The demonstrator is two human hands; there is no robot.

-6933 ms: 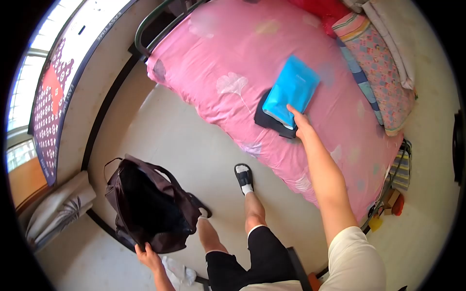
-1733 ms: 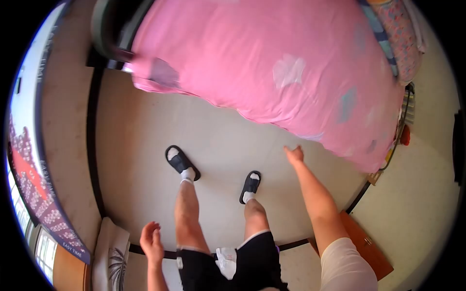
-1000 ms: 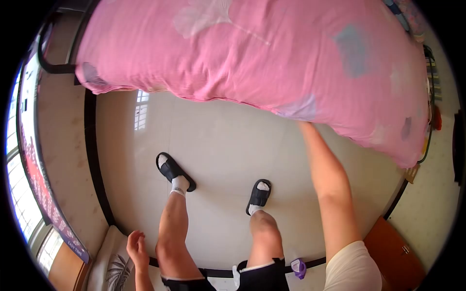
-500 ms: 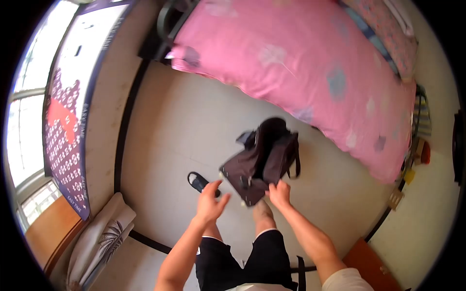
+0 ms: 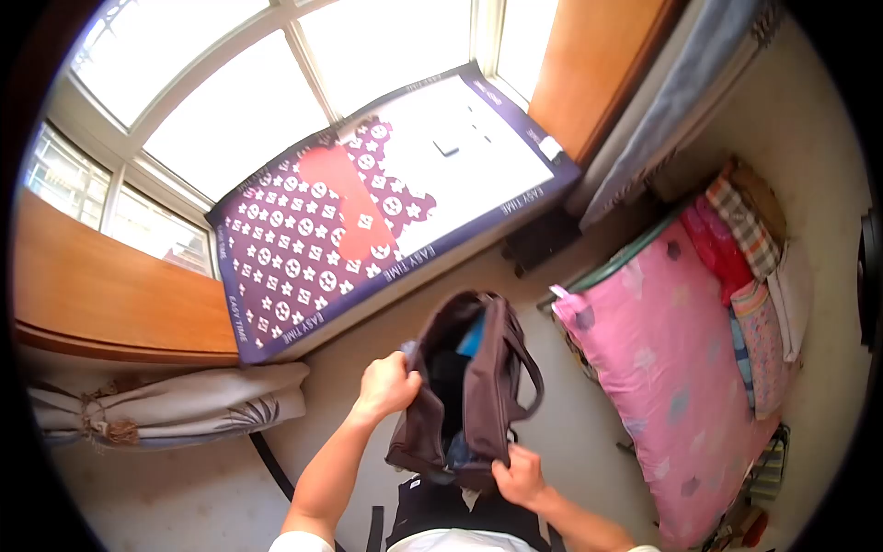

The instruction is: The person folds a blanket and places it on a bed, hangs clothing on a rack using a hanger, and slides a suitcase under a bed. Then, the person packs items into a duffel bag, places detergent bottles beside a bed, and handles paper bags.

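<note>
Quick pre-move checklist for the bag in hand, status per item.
1. Left hand grips the brown bag at its upper left edge: ok.
2. Right hand holds the bag's lower corner: ok.
3. Bag mouth open, facing up toward the camera: ok.
4. Contents inside: something blue and dark fabric show in the opening: ok; whether they sit flat, cannot tell.
5. Handles hang loose on the right side, clear of the opening: ok.
6. Zip or closure state: cannot tell.
</note>
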